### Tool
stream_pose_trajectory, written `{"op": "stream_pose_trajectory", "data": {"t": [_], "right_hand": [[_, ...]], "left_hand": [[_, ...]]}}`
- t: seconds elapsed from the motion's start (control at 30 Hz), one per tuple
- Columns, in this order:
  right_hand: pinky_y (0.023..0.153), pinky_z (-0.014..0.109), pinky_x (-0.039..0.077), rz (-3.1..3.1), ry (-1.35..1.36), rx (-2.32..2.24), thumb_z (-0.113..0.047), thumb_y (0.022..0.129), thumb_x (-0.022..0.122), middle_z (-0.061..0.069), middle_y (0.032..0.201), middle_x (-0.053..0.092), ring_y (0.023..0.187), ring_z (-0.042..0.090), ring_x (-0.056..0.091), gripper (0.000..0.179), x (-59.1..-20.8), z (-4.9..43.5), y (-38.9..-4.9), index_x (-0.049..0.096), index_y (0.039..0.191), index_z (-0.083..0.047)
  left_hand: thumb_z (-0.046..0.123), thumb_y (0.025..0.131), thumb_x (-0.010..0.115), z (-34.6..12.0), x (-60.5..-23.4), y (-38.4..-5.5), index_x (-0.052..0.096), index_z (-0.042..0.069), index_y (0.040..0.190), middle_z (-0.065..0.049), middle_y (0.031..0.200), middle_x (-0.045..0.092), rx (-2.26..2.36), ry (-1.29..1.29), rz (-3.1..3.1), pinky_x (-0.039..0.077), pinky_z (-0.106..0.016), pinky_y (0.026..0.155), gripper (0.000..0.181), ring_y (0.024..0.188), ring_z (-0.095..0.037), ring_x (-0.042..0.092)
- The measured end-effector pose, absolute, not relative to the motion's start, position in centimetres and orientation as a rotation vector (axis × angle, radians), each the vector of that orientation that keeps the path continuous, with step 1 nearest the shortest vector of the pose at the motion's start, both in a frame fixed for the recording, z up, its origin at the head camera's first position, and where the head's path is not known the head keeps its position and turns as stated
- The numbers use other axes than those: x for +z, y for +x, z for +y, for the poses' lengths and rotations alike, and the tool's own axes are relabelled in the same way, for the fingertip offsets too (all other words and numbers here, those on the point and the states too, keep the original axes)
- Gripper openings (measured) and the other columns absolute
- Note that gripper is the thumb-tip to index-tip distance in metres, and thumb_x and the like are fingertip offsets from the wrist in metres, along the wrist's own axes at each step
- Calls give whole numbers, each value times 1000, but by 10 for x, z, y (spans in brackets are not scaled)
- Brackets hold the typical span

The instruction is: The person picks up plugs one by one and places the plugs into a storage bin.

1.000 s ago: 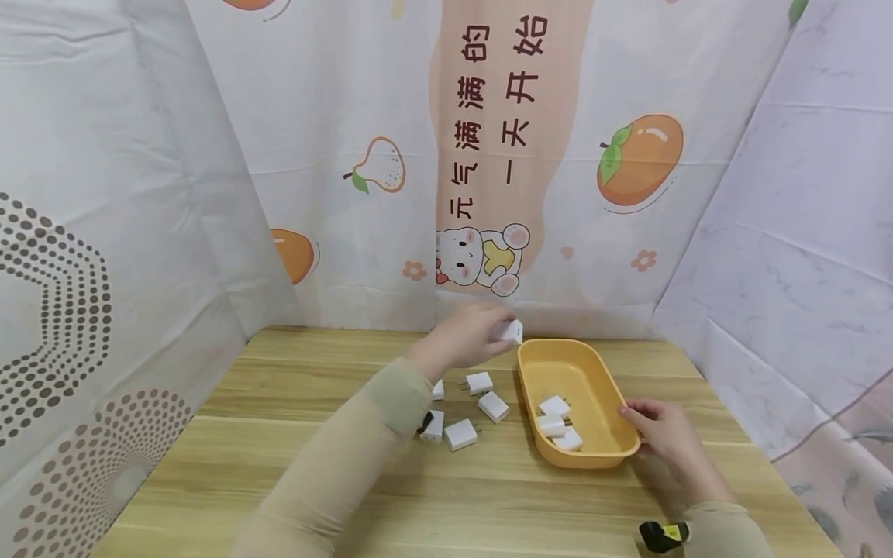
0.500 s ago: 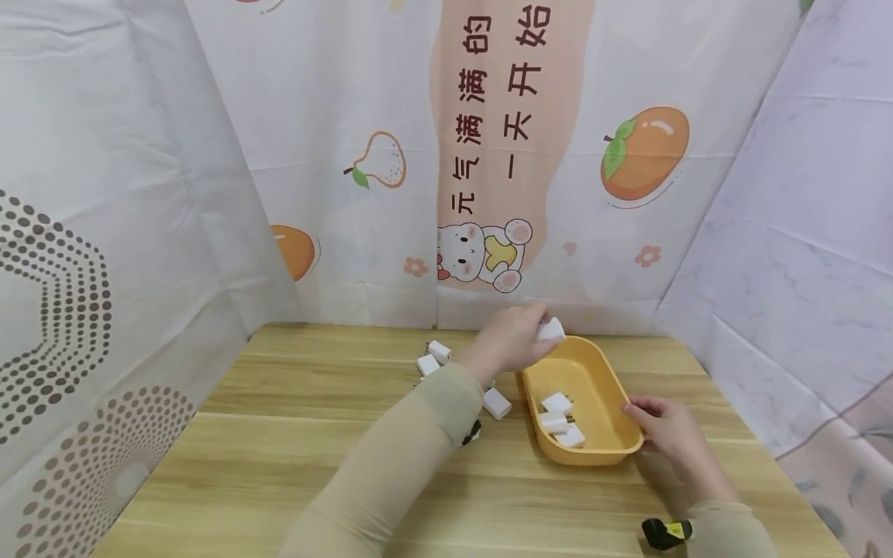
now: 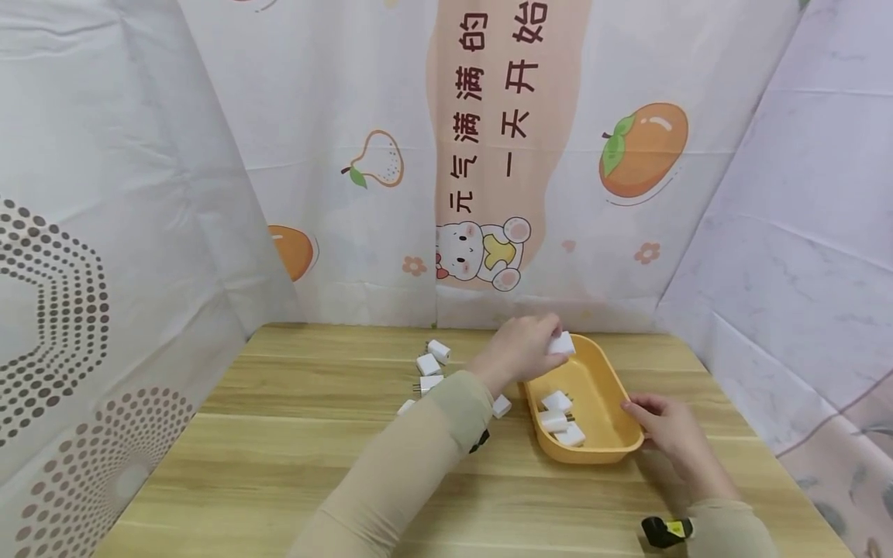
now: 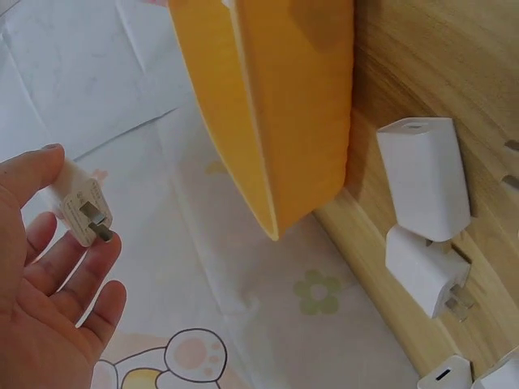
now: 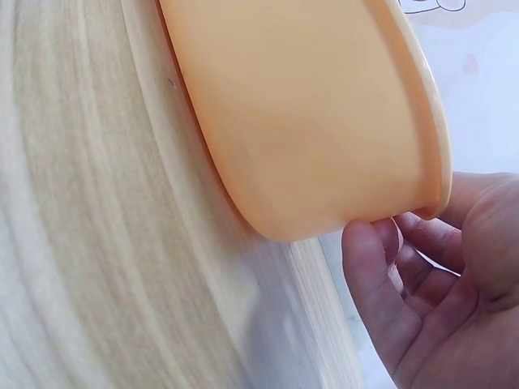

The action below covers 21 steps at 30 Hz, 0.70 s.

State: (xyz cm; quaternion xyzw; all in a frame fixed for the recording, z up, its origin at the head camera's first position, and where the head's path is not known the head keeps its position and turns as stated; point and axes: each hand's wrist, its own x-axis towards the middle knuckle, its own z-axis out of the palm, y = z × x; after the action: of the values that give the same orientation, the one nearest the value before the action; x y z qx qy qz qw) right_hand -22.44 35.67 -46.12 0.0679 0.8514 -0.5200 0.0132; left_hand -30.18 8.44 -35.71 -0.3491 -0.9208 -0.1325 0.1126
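My left hand pinches a white charger plug between thumb and fingers, above the far end of a yellow plastic bin. The left wrist view shows the two metal prongs on that held charger plug. My right hand grips the right side of the bin at its rim; in the right wrist view the right hand's fingers bend around the rim. Inside the bin, three white charger plugs lie together near its left front. My left forearm hides part of the table.
More white charger plugs lie scattered on the wooden table left of the bin; one charger plug sits close by the bin's left wall. Patterned cloth hangs behind the table's back edge and at both sides.
My left hand has carried the charger plug rightward, from left of the bin to over its far end. My right hand stays on the bin's rim.
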Motion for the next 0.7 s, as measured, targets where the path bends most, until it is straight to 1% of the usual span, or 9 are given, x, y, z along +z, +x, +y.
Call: {"op": "stream_pose_trajectory", "data": {"t": [0.07,0.23,0.43,0.57,0.7], "right_hand": [[66,39,61,2651,216,-1632,-26,103,64,26,114,66,83,23,70,51,-461,356,-224,55,131,15],[67,39,61,2630,210,-1650,-26,103,64,24,113,67,83,23,70,51,-462,356,-223,55,132,16],[68,39,61,2609,223,-1668,-27,103,63,24,114,68,84,23,71,54,-465,359,-223,52,134,16],[67,38,61,2613,224,-1669,-26,103,64,22,112,68,82,22,71,53,-466,359,-223,53,133,16],[68,38,61,2622,201,-1668,-26,103,63,23,112,68,83,22,71,53,-464,358,-224,53,133,17]], "left_hand": [[48,96,68,87,-361,-301,57,21,109,10,96,61,-350,-1032,-2724,47,-27,82,32,85,-8,56],[51,97,65,95,-371,-297,59,25,104,14,90,58,-161,-1059,-2774,46,-25,77,27,82,-5,55],[52,95,68,106,-386,-294,60,28,100,17,87,57,-3,-1050,-2804,47,-29,77,25,84,-4,57],[52,93,69,111,-397,-292,59,28,96,16,88,57,64,-1070,-2811,48,-30,80,27,85,-7,58],[56,93,68,114,-400,-287,62,29,101,16,97,62,116,-1080,-2812,49,-34,88,28,93,-8,61]]}}
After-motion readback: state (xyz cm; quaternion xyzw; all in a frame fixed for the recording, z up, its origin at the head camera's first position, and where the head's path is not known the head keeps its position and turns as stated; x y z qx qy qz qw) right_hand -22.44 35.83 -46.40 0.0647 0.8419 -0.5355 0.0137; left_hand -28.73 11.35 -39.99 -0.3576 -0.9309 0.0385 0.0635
